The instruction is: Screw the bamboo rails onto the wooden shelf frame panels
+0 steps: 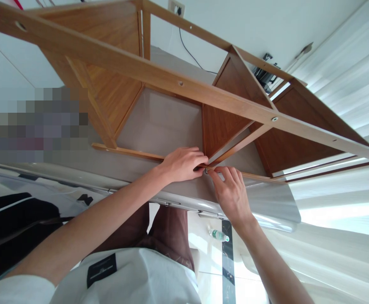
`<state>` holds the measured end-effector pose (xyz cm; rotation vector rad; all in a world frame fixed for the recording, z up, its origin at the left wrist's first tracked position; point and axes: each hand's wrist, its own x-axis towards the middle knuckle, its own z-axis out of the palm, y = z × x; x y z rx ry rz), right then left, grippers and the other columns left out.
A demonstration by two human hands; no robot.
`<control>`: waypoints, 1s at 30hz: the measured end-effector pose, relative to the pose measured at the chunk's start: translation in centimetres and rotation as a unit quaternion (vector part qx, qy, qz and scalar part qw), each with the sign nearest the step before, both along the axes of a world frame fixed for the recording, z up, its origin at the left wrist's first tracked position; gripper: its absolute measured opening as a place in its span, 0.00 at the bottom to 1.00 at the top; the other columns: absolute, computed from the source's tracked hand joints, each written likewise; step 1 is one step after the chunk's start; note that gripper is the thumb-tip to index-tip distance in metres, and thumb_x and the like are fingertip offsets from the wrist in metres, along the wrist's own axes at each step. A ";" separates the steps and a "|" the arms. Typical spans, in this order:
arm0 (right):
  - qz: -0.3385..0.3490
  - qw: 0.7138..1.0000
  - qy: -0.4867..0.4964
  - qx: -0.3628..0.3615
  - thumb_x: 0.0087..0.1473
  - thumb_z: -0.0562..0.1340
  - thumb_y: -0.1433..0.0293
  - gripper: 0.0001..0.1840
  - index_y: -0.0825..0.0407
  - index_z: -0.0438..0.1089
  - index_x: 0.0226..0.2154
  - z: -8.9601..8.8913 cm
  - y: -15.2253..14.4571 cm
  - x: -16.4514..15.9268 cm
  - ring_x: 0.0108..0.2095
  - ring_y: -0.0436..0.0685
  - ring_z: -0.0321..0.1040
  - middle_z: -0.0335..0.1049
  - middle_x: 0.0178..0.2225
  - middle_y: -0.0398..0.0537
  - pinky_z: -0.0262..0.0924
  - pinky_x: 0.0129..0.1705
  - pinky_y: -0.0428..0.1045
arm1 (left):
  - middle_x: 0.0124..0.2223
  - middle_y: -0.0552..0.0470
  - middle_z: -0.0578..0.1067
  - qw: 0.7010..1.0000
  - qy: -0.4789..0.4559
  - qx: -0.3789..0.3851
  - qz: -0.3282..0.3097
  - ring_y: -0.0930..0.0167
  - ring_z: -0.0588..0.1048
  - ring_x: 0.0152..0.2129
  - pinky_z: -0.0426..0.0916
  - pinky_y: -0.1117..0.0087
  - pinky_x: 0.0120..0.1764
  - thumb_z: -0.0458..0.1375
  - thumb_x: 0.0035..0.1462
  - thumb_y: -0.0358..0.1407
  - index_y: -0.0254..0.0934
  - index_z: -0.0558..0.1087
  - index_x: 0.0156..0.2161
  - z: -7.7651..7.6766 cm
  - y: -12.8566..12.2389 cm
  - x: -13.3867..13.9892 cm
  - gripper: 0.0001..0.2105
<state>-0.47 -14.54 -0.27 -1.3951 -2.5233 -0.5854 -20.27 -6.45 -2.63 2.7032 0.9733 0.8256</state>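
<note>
A brown wooden shelf frame (178, 82) with several slanting panels lies across the grey table. My left hand (184, 162) is closed around its near lower rail (133, 153), beside the foot of a wooden upright (239, 145). Just to the right, my right hand (230, 185) pinches at the same joint with thumb and fingers. Between the two hands a small shiny metal fitting (206, 171) shows at the rail, partly hidden by my right fingertips. Round metal-rimmed holes, one of them a hole (274, 119) above the upright, mark the upper beam.
The grey table (171, 118) has a rounded front edge close to my body. A black device (266, 71) stands behind the frame, and a cable (187, 50) runs from a wall socket (176, 8). White curtains (345, 211) hang at right. On the floor lies a plastic bottle (219, 235).
</note>
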 end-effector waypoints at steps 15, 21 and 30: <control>-0.032 0.970 0.226 -0.085 0.69 0.54 0.70 0.12 0.49 0.74 0.43 -2.3 0.3 0.7 0.42 0.58 0.64 0.72 0.40 0.51 0.60 0.47 0.54 | 0.38 0.55 0.80 1.000 0.004 0.008 0.002 0.69 0.77 0.39 0.70 0.69 0.38 0.59 0.61 0.34 0.40 0.76 0.39 0.2 0.0 0.1 0.04; -0.024 0.967 0.229 -0.105 0.69 0.53 0.70 0.13 0.48 0.73 0.42 -2.2 0.6 1.0 0.41 0.57 0.65 0.72 0.39 0.49 0.62 0.48 0.53 | 0.38 0.55 0.81 1.000 0.010 0.011 0.006 0.68 0.77 0.38 0.70 0.68 0.38 0.59 0.61 0.34 0.40 0.76 0.39 0.2 0.0 0.2 0.04; -0.027 0.971 0.219 -0.096 0.69 0.54 0.70 0.12 0.49 0.73 0.42 -2.2 -0.2 1.5 0.43 0.57 0.66 0.71 0.40 0.50 0.62 0.48 0.53 | 0.39 0.56 0.80 1.000 0.005 0.005 0.002 0.69 0.76 0.39 0.70 0.68 0.40 0.59 0.61 0.34 0.40 0.76 0.40 0.0 0.1 0.1 0.04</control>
